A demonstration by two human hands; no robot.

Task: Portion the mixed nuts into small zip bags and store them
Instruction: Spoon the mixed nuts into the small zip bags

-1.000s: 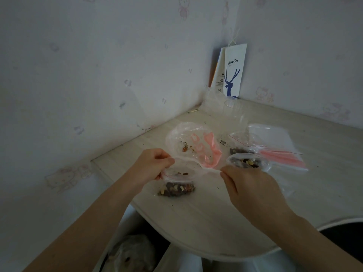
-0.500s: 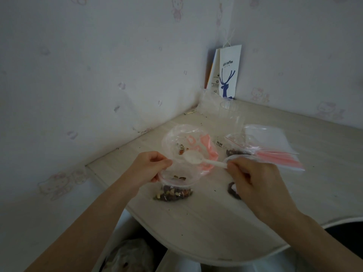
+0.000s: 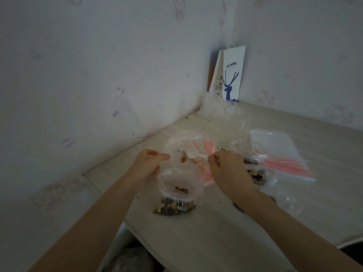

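My left hand [image 3: 148, 163] pinches the rim of a small clear zip bag [image 3: 176, 195] that stands open on the table, with mixed nuts in its bottom. My right hand [image 3: 228, 169] grips a white plastic spoon [image 3: 193, 153] by its handle. The spoon's bowl reaches into a larger clear and pink bag [image 3: 188, 146] holding a few leftover nuts [image 3: 183, 159]. To the right of my right hand lie other small zip bags with nuts [image 3: 257, 174], partly hidden by the hand.
A stack of flat zip bags with red strips [image 3: 282, 154] lies at the right. A clear plastic cup [image 3: 232, 114] and a white coffee paper bag [image 3: 232, 75] stand in the wall corner. The rounded table edge [image 3: 176, 256] is near me, with crumbs scattered around.
My right hand moved the spoon from above the small bag's mouth up into the larger bag. My left hand kept hold of the small bag's rim.
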